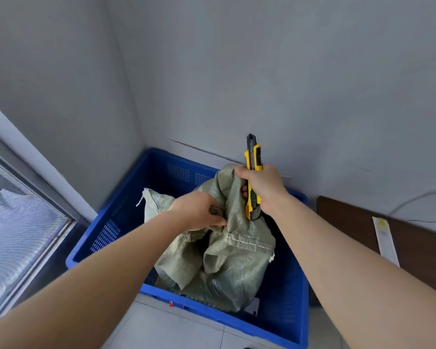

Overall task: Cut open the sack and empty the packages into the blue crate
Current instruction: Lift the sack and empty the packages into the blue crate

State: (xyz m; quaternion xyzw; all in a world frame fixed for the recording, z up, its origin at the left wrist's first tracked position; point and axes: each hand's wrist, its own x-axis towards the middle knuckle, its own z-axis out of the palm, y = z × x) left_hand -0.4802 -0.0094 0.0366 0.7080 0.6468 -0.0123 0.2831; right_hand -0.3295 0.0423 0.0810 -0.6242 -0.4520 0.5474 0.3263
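A pale green woven sack (232, 268) hangs inside the blue crate (111, 233), which stands in the room's corner. My left hand (199, 210) grips a bunch of the sack's fabric near its upper part. My right hand (261, 187) holds a yellow and black utility knife (253, 157) upright and also pinches the sack's top edge against it. A stitched seam with white thread runs across the sack below my hands. Dark packages show faintly through the sack's lower part; the crate's bottom is mostly hidden.
Grey walls meet in the corner right behind the crate. A window with a mesh screen (18, 222) is at the left. A dark brown tabletop (418, 248) with a white strip on it stands at the right. Light floor tiles lie in front.
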